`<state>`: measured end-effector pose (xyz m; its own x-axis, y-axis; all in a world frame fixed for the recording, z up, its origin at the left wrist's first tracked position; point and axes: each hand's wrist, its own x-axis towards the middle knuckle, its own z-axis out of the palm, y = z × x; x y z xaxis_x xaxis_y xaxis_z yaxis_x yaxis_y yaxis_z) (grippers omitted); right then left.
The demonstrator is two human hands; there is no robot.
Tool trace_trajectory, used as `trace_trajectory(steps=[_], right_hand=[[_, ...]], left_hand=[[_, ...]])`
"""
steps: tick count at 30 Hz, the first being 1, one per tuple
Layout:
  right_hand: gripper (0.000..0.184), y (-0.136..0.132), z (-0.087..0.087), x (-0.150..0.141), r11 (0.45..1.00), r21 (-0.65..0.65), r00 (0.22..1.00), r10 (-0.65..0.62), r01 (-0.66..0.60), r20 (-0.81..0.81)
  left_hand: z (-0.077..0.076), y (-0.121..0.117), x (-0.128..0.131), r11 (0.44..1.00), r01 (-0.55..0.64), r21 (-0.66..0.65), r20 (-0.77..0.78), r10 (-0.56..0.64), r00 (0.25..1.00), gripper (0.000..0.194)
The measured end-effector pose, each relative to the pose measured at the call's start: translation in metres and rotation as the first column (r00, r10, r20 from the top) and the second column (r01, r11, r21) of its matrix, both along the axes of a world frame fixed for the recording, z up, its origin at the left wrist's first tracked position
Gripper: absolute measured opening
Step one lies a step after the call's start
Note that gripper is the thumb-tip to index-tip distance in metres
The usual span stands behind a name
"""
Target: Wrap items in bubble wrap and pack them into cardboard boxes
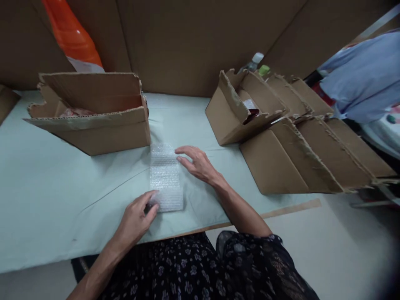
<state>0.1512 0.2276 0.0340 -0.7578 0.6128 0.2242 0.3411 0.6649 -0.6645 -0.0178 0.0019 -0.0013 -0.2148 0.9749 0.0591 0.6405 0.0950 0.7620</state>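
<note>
A strip of clear bubble wrap (165,177) lies flat on the pale green tablecloth, its long side pointing away from me; the near end looks doubled over. At its lower left edge is my left hand (136,216), thumb and forefinger apart, the fingertips touching the wrap. My right hand (198,164) rests by the upper right edge, with thumb and fingers slightly spread and the tips at the wrap's border. Neither hand appears to grasp it.
An open cardboard box (118,133) stands beyond on the left, an orange bottle (73,37) behind it. More cut cardboard boxes (225,118) line the right, one holding a dark red item. A clear bottle with a white cap (256,58) shows behind them. Blue cloth (365,75) is at far right.
</note>
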Motion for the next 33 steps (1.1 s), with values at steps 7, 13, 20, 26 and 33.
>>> trace_trajectory(steps=[7,13,20,26,33], right_hand=[[0.026,-0.096,-0.005,0.055,0.998,-0.044,0.990,-0.043,0.037,-0.131],[0.035,-0.122,-0.033,0.038,0.969,0.072,0.962,0.223,-0.236,0.160],[0.028,-0.115,-0.037,0.024,0.983,-0.103,0.988,0.152,-0.151,0.000],[0.029,-0.117,-0.025,0.035,0.998,-0.011,0.995,-0.058,0.058,-0.082],[0.030,-0.113,-0.036,0.023,0.978,0.148,0.979,0.126,-0.151,0.161]], left_hand=[[-0.011,0.020,0.005,0.999,-0.031,0.027,-0.240,0.036,0.970,0.048],[-0.008,0.004,0.004,0.975,-0.062,0.212,-0.313,0.127,0.941,0.051],[0.001,-0.015,0.002,0.952,0.136,0.273,-0.284,-0.055,0.957,0.041],[-0.005,-0.005,-0.002,0.986,-0.058,0.156,-0.177,0.085,0.981,0.033],[-0.012,0.005,-0.004,0.974,-0.080,0.213,-0.336,0.150,0.930,0.033]])
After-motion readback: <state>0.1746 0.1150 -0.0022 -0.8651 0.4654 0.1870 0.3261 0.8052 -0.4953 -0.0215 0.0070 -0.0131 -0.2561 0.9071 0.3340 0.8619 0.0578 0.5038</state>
